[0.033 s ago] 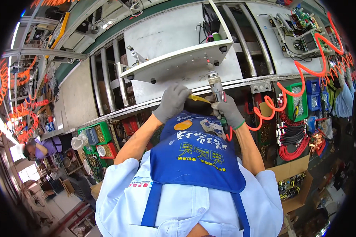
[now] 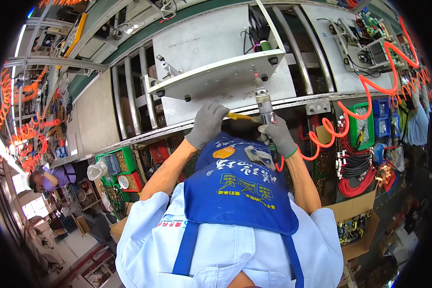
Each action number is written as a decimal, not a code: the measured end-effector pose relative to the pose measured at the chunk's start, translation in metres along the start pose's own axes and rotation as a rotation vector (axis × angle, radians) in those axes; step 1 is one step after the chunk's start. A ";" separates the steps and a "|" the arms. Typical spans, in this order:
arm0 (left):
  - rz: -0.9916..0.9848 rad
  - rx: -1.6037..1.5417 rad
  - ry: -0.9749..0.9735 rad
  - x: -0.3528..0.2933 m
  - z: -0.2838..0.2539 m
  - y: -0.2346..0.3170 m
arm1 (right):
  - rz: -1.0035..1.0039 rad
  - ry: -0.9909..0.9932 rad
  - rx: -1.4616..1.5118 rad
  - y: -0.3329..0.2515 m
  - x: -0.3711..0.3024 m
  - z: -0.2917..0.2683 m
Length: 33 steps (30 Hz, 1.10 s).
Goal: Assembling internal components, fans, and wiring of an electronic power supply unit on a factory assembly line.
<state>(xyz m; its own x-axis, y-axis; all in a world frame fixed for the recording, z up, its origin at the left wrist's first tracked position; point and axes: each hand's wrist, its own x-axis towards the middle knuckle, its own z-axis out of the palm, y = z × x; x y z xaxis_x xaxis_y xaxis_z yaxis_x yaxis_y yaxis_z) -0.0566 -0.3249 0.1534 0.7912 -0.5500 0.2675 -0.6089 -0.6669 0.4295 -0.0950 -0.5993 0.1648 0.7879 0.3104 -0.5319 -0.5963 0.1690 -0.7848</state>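
Observation:
My left hand [image 2: 209, 124], in a grey glove, is closed on a slim yellow-handled tool [image 2: 239, 116] whose kind I cannot make out. It points right, toward the air screwdriver. My right hand [image 2: 279, 138], also gloved, is wrapped round the lower part of that silver air screwdriver [image 2: 264, 104]. The screwdriver points away from me, its tip close to the underside of a pale metal chassis [image 2: 221, 77]. That chassis stands tilted on its edge, with black feet and small holes on the panel facing me. Whether the tip touches it I cannot tell.
Under the chassis lies a white board [image 2: 182, 108] on a roller conveyor [image 2: 146, 89]. An orange coiled hose [image 2: 329, 127] runs off right. Green parts bins [image 2: 362, 126] and red and black cable bundles [image 2: 357, 177] are on the right, more bins [image 2: 126, 161] on the left. Another person [image 2: 57, 176] is far left.

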 end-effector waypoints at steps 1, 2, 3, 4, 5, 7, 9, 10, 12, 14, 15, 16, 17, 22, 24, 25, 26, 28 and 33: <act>-0.052 0.025 0.038 -0.009 0.005 -0.015 | -0.025 0.051 -0.014 0.009 0.003 -0.003; -0.111 0.051 0.075 -0.022 0.009 -0.032 | -0.037 0.066 0.005 0.010 0.002 -0.002; -0.186 0.069 0.103 -0.038 0.019 -0.055 | -0.049 0.089 0.022 0.011 0.000 -0.002; -0.265 0.086 0.130 -0.058 0.029 -0.082 | -0.057 0.112 0.039 0.012 -0.003 -0.001; -0.346 0.106 0.158 -0.077 0.037 -0.106 | -0.041 0.132 0.038 0.014 -0.007 -0.003; -0.484 0.200 0.078 -0.098 0.047 -0.143 | -0.037 0.157 0.005 0.015 -0.015 -0.007; -0.528 0.295 0.011 -0.111 0.057 -0.170 | -0.030 0.177 -0.045 0.012 -0.025 -0.011; -0.526 0.332 -0.012 -0.112 0.062 -0.178 | -0.025 0.189 -0.082 0.012 -0.028 -0.015; -0.515 0.405 -0.059 -0.118 0.069 -0.195 | -0.013 0.207 -0.156 0.011 -0.034 -0.019; -0.487 0.464 -0.105 -0.114 0.074 -0.202 | -0.002 0.293 -0.184 0.006 -0.040 -0.016; -0.494 0.426 -0.114 -0.115 0.076 -0.203 | 0.009 0.326 -0.202 0.003 -0.043 -0.014; -0.514 0.408 -0.079 -0.115 0.076 -0.204 | 0.018 0.359 -0.215 0.002 -0.045 -0.012; -0.536 0.390 -0.043 -0.117 0.076 -0.202 | 0.046 0.377 -0.246 0.004 -0.046 -0.015; -0.676 0.196 0.100 -0.131 0.063 -0.206 | 0.062 0.422 -0.202 0.008 -0.039 -0.010; -0.712 0.178 0.101 -0.136 0.062 -0.210 | 0.082 0.433 -0.193 0.009 -0.033 -0.008; -0.719 0.173 0.082 -0.136 0.061 -0.210 | 0.097 0.441 -0.193 0.011 -0.031 -0.007; -0.726 0.167 0.063 -0.135 0.059 -0.211 | 0.111 0.448 -0.193 0.012 -0.028 -0.006; -0.751 0.162 0.049 -0.129 0.054 -0.212 | 0.115 0.433 -0.210 0.010 -0.019 -0.001; -0.873 0.165 0.009 -0.128 0.057 -0.211 | 0.114 0.426 -0.215 0.017 -0.007 -0.001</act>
<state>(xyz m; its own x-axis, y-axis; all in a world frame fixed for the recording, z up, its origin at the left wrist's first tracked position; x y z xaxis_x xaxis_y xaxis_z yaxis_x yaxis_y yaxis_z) -0.0331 -0.1421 -0.0204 0.9772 0.1920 -0.0907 0.2118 -0.9110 0.3539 -0.1104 -0.5995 0.1553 0.7391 -0.1025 -0.6658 -0.6725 -0.0543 -0.7381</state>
